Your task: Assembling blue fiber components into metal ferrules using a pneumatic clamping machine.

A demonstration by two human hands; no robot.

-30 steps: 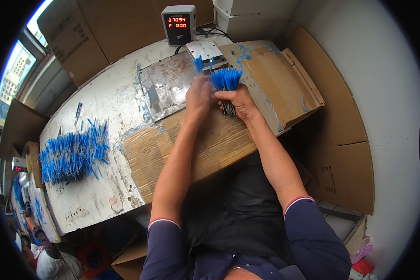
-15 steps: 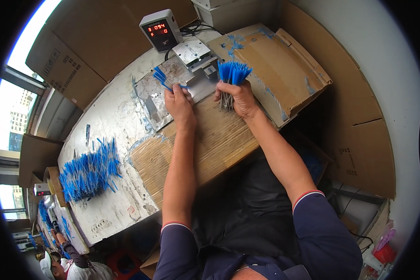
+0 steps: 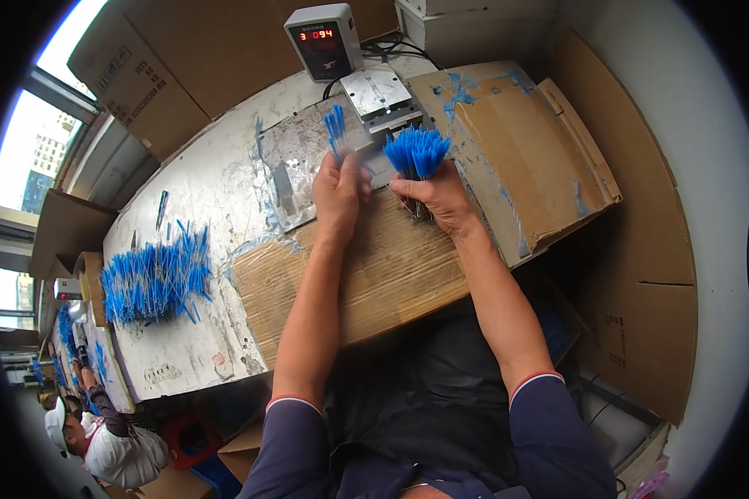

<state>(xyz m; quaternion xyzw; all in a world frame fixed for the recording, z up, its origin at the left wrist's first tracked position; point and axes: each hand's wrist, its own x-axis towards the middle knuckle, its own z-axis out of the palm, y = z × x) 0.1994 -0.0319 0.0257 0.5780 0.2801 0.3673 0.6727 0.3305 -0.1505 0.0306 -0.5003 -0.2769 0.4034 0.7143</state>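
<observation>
Blue-tipped bundle (image 3: pixel 417 154) stems hidden inside right hand (image 3: pixel 438 198).

My right hand (image 3: pixel 441 198) grips a bundle of thin blue-tipped sticks (image 3: pixel 416 154) whose tips look like smooth, glossy plastic. My left hand (image 3: pixel 338 193) pinches a few more of them (image 3: pixel 335 129). Under my wrists lies a matt brown corrugated cardboard sheet (image 3: pixel 391 274), rough and smeared with blue. The bench (image 3: pixel 200 191) looks painted white, scuffed and chipped. The metal plate (image 3: pixel 295 158) is dull grey and scratched; the small block (image 3: pixel 376 90) is brighter metal.
</observation>
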